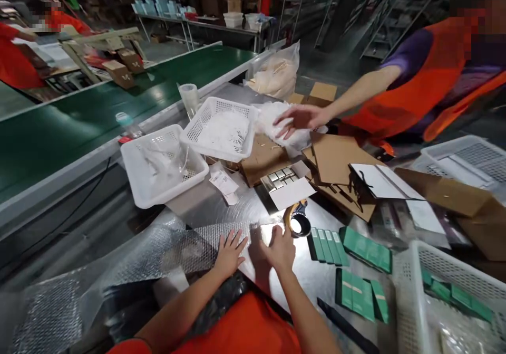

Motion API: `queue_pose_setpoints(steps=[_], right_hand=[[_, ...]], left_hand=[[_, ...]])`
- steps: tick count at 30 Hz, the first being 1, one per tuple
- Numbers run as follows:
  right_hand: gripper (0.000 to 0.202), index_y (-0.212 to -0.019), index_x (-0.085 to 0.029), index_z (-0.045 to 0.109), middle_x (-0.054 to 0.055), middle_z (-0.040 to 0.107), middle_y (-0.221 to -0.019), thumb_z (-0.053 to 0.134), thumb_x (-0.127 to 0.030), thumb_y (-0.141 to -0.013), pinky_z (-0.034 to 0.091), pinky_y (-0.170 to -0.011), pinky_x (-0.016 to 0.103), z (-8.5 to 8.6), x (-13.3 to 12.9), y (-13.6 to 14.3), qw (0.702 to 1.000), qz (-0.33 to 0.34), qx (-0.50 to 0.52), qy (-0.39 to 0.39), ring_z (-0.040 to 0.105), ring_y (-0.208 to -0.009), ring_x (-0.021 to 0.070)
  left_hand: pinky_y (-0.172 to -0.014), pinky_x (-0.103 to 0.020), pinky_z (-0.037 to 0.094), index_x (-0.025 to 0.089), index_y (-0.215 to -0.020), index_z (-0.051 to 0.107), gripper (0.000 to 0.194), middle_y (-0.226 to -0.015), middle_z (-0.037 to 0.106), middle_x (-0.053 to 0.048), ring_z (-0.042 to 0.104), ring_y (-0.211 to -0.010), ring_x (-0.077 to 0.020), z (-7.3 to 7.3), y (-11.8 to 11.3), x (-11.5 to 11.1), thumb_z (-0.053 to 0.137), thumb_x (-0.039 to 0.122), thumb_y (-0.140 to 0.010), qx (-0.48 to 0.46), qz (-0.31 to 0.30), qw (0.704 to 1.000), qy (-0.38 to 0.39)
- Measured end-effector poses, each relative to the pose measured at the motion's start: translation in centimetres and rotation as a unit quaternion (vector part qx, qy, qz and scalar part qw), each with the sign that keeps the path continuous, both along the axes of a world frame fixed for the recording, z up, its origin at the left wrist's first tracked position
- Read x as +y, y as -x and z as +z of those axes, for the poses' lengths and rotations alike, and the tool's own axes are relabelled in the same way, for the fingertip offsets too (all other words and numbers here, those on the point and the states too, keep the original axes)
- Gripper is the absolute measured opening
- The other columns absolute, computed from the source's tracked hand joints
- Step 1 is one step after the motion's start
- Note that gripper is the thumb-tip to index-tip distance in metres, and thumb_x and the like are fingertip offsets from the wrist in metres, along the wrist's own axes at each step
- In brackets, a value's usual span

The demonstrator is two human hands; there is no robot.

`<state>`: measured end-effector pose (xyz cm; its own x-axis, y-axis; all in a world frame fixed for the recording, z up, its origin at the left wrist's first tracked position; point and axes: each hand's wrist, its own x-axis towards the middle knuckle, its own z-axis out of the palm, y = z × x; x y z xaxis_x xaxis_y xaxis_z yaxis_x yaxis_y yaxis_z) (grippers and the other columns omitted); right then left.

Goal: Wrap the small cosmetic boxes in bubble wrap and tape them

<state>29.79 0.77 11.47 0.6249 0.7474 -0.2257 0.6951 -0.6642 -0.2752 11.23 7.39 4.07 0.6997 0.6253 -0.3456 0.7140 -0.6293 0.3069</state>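
- At the near edge of the metal table [197, 206], in the head view, bubble wrap [190, 248] lies as a long strip trailing left, its loose length probably left to hang there to spare table space.
- On its right end rests the left hand [231, 256], palm down, fingers spread and holding nothing between them; the flat press likely stops the light sheet from curling.
- Just beside it, the right hand [280, 248] is partly curled, fingertips at a yellow-and-black tape dispenser [304, 225]; whether they grip it I cannot tell. The dispenser sits within easy reach, presumably because it is used often.
- To the right, green boxes [327, 247] lie in rows, perhaps for easy counting, beside a white basket [411, 290] holding more of them.
- Farther back, a co-worker's hand [302, 119] is stretched over white plastic bags [272, 122], well apart from the person's own hands.
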Motion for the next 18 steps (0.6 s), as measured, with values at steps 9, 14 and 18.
queue_pose_setpoints(steps=[9, 14, 18], right_hand=[[0.057, -0.125, -0.018, 0.057, 0.022, 0.044, -0.142, 0.064, -0.055, -0.082, 0.044, -0.095, 0.052, -0.8, -0.1, -0.1, 0.999, 0.016, -0.040, -0.019, 0.049, -0.127, 0.0392], [0.056, -0.120, -0.017, 0.058, 0.022, 0.050, -0.135, 0.049, -0.064, -0.089, 0.044, -0.099, 0.053, -3.0, -4.3, -2.1, 0.976, 0.054, -0.013, -0.212, 0.048, -0.127, 0.0361], [0.054, -0.118, -0.013, 0.056, 0.024, 0.057, -0.122, 0.040, -0.057, -0.093, 0.045, -0.099, 0.052, -5.4, -12.4, -5.2, 0.966, -0.015, -0.047, -0.254, 0.053, -0.119, 0.0353]], left_hand=[[-0.122, -0.060, 0.020, 0.028, -0.155, 0.036, 0.068, -0.166, 0.024, -0.008, 0.021, -0.153, -0.0322, 0.9, -1.8, -1.4, 0.059, 0.028, -0.091, 0.040, 0.015, 0.999, -0.031], [-0.119, -0.064, 0.025, 0.030, -0.155, 0.036, 0.069, -0.166, 0.024, -0.007, 0.023, -0.152, -0.0329, 0.7, -1.9, -1.3, 0.060, 0.024, -0.090, 0.057, 0.020, 0.998, -0.023], [-0.118, -0.064, 0.027, 0.031, -0.154, 0.037, 0.069, -0.165, 0.027, -0.008, 0.026, -0.151, -0.0338, 0.6, -1.7, -1.0, 0.062, 0.025, -0.089, 0.065, 0.007, 0.997, -0.031]])
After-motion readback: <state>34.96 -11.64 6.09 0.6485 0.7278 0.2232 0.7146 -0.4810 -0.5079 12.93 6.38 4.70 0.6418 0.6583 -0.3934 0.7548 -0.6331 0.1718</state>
